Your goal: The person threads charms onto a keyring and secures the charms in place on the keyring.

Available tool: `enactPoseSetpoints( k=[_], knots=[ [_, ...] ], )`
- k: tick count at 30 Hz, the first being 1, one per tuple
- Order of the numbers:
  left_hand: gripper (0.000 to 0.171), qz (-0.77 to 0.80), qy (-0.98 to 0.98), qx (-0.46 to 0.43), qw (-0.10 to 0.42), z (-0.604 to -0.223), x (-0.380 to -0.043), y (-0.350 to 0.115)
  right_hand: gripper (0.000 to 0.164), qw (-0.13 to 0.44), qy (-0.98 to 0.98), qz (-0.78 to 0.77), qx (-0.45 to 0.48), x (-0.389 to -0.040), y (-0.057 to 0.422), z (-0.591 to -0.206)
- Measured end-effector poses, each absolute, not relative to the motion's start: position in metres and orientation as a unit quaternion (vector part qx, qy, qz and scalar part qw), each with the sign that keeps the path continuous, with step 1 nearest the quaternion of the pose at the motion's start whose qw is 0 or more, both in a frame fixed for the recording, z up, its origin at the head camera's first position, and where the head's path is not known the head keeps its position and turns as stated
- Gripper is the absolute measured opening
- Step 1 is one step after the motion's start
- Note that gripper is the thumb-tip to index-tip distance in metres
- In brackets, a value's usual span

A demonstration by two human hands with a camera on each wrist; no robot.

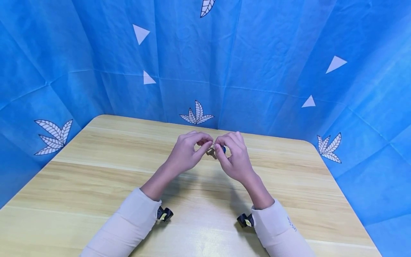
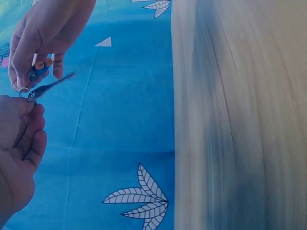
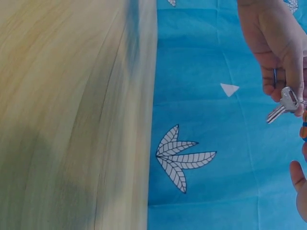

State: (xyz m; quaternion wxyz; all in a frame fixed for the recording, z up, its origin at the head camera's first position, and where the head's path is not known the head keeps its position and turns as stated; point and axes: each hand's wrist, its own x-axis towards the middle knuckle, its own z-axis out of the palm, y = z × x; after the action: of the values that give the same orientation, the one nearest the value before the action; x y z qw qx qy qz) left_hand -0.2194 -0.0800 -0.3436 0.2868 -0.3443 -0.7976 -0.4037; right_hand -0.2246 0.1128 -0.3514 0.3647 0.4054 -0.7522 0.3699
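Note:
Both hands meet above the table, holding a small metal key ring (image 2: 24, 91) between their fingertips. My left hand (image 1: 186, 151) pinches the ring from the left, thumb against the fingers. From the right, my right hand (image 1: 237, 157) pinches its other side. A silver key (image 3: 283, 105) hangs from the ring, just below the left fingertips. A small blue and orange charm (image 2: 40, 70) shows by the right hand's fingers; its shape is partly hidden. Fingers cover part of the ring in every view.
A light wood-grain table (image 1: 205, 207) lies under both forearms. Behind it and at the sides hangs a blue curtain (image 1: 192, 46) printed with white leaves and triangles. Small black cameras (image 1: 165, 214) sit at the sleeve cuffs.

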Motion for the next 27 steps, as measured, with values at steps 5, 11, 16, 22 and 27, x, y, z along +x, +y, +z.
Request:
enactPoseSetpoints(
  k=[5,11,16,22,27],
  knots=[
    [0.006,-0.421,-0.798,-0.332,0.274,-0.3426,-0.2187,-0.0807,0.011,0.355,-0.753,0.371,0.412,-0.2237,0.1124,-0.3507],
    [0.008,-0.447,-0.790,-0.331,0.257,-0.3417,-0.2202,-0.0816,0.011,0.354,-0.751,0.376,0.412,-0.2228,0.1123,-0.3502],
    [0.008,-0.444,-0.792,-0.334,0.253,-0.3414,-0.2208,-0.0831,0.011,0.357,-0.750,0.375,0.411,-0.2234,0.1129,-0.3509],
    [0.008,-0.439,-0.797,-0.328,0.253,-0.3420,-0.2204,-0.0842,0.007,0.361,-0.746,0.381,0.410,-0.2242,0.1133,-0.3518],
    [0.007,-0.443,-0.796,-0.328,0.250,-0.3421,-0.2207,-0.0835,0.007,0.359,-0.744,0.384,0.413,-0.2237,0.1128,-0.3508]
  ],
)
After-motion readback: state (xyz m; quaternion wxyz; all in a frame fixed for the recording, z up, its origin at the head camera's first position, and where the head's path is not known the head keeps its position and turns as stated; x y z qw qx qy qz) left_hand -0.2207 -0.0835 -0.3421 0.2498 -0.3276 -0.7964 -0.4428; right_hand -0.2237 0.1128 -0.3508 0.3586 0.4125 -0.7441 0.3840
